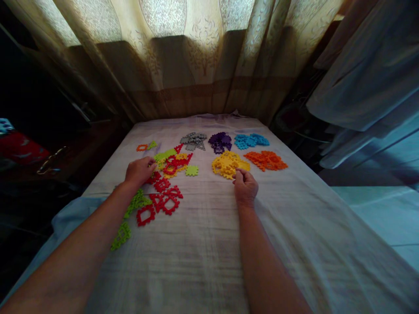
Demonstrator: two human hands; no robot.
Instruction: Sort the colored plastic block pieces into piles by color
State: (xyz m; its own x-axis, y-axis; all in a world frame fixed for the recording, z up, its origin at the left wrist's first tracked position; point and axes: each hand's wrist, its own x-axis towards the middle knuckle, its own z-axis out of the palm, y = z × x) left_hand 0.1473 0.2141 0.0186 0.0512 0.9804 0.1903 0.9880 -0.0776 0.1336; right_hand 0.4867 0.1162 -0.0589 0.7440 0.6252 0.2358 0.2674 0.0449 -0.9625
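Note:
My left hand (140,171) reaches to the left edge of a mixed heap of toothed plastic interlocking pieces. Its fingers are curled together, and what they hold, if anything, is hidden. In that heap lie red pieces (178,160), some yellow ones and light green ones. Below it spread several red frame pieces (170,205) and green pieces (139,199), partly behind my left forearm. At the near right edge of the yellow pile (225,163), my right hand (246,186) is closed in a pinch, seemingly on a yellow interlocking piece (244,165).
Sorted piles of grey (194,140), purple (220,142), blue (251,141) and orange pieces (266,160) lie farther back. A lone light green square (192,170) sits beside the mixed heap. Patterned curtains (203,65) hang behind the cloth-covered surface (203,261); clothes (366,87) hang right.

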